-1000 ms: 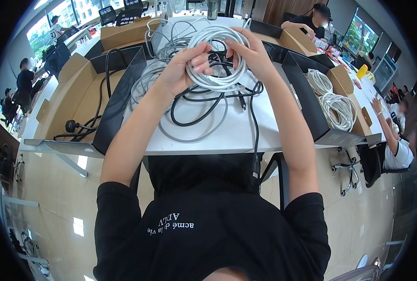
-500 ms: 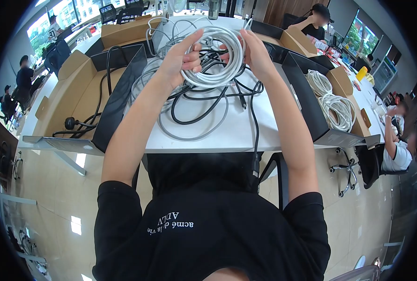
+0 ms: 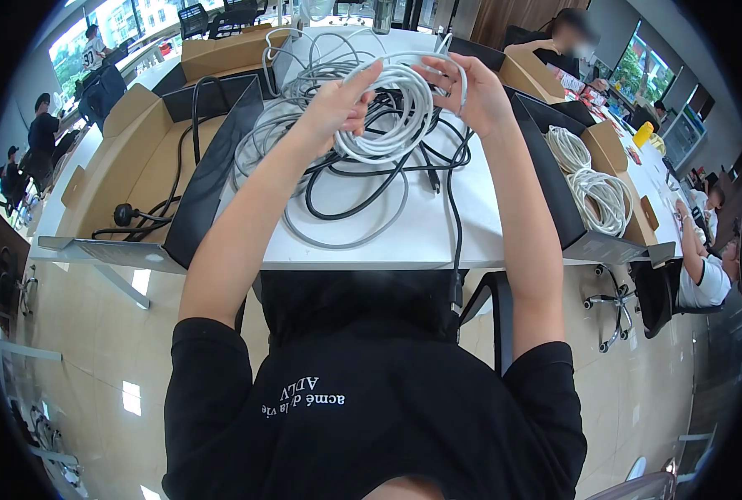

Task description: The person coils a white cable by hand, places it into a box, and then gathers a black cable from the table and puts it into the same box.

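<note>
A coiled white cable hangs over the table in front of me. My left hand is closed round the coil's left side, thumb on top. A loose loop of the same cable runs out to my right hand, whose fingers are curled on it, apart from the main coil. Behind and below the coil lie tangled grey cables and black cables on the white table. A black plug end shows right of the coil.
An open box on the left holds a black cable with a plug. The open box on the right contains coiled white cables. More boxes stand behind. Other people sit at tables around the room.
My right hand has moved right, drawing a loop of the white cable out from the coil. My left hand has shifted slightly right and still holds the coil.
</note>
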`<state>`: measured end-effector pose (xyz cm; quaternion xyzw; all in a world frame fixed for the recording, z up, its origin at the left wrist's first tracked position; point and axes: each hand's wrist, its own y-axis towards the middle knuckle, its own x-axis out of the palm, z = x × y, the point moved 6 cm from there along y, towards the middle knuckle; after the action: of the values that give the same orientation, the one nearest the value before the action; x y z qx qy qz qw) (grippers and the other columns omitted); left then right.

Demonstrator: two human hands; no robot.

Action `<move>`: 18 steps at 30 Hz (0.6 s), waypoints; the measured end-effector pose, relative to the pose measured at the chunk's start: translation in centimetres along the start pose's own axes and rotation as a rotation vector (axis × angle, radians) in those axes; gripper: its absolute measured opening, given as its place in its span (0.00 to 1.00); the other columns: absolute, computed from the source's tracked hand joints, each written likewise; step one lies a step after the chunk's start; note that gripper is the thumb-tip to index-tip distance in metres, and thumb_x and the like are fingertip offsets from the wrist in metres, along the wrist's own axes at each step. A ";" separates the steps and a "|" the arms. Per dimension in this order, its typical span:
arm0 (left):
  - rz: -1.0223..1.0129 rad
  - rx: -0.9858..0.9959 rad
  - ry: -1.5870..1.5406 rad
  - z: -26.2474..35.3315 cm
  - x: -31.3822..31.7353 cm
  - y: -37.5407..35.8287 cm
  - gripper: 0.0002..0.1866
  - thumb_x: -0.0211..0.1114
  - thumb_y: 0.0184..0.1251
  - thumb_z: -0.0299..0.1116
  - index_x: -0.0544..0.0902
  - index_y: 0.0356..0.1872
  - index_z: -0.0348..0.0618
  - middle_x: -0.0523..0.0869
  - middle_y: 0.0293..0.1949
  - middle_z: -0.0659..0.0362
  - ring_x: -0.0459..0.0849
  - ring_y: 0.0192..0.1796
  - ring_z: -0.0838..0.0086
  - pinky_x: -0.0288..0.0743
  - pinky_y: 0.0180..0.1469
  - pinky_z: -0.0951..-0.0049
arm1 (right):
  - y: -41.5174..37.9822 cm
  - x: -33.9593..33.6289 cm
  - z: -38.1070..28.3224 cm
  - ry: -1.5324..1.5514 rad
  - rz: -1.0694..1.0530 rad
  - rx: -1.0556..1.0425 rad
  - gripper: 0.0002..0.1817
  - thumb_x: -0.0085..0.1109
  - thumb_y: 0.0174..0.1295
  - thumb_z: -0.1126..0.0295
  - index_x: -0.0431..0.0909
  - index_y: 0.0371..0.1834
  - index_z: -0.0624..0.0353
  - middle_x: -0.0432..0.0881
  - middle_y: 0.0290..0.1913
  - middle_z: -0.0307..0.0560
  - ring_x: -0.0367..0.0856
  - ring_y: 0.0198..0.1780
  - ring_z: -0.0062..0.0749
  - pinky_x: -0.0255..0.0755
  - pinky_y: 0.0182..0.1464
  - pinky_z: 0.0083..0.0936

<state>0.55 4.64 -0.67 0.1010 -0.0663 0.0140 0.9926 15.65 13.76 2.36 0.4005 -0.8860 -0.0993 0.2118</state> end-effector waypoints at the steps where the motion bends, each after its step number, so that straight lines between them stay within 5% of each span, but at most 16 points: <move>1: -0.006 -0.005 0.018 -0.1 0.1 0.0 0.22 0.57 0.60 0.53 0.65 0.19 0.48 0.56 0.08 0.73 0.54 0.09 0.88 0.61 0.21 0.82 | -0.1 0.0 0.0 -0.020 0.030 -0.006 0.18 0.41 0.64 0.59 0.73 0.45 0.61 0.74 0.52 0.50 0.71 0.55 0.33 0.67 0.52 0.38; 7: -0.040 -0.015 -0.345 0.0 -1.2 0.3 0.22 0.57 0.60 0.53 0.66 0.17 0.49 0.57 0.07 0.73 0.55 0.08 0.87 0.61 0.19 0.82 | -0.3 1.1 1.9 -0.315 -0.054 0.023 0.10 0.55 0.59 0.58 0.76 0.35 0.52 0.75 0.46 0.43 0.69 0.51 0.25 0.60 0.54 0.36; 12: -0.171 -0.068 -0.646 -0.1 -0.7 0.3 0.21 0.53 0.64 0.50 0.66 0.16 0.50 0.57 0.05 0.74 0.54 0.07 0.87 0.59 0.17 0.83 | -0.3 2.9 1.8 -0.272 -0.049 -0.160 0.08 0.61 0.56 0.65 0.73 0.31 0.56 0.66 0.55 0.49 0.78 0.36 0.23 0.72 0.36 0.17; 18: -0.285 -0.005 -0.603 1.0 0.4 -0.5 0.22 0.48 0.66 0.51 0.65 0.16 0.50 0.56 0.05 0.74 0.55 0.07 0.87 0.59 0.17 0.83 | -0.4 2.7 0.9 -0.252 -0.114 -0.092 0.13 0.59 0.56 0.66 0.71 0.39 0.63 0.75 0.48 0.56 0.80 0.44 0.33 0.75 0.43 0.23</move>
<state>0.80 3.98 0.29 0.1064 -0.3425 -0.1558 0.9204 13.91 11.52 2.26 0.4243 -0.8759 -0.2012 0.1108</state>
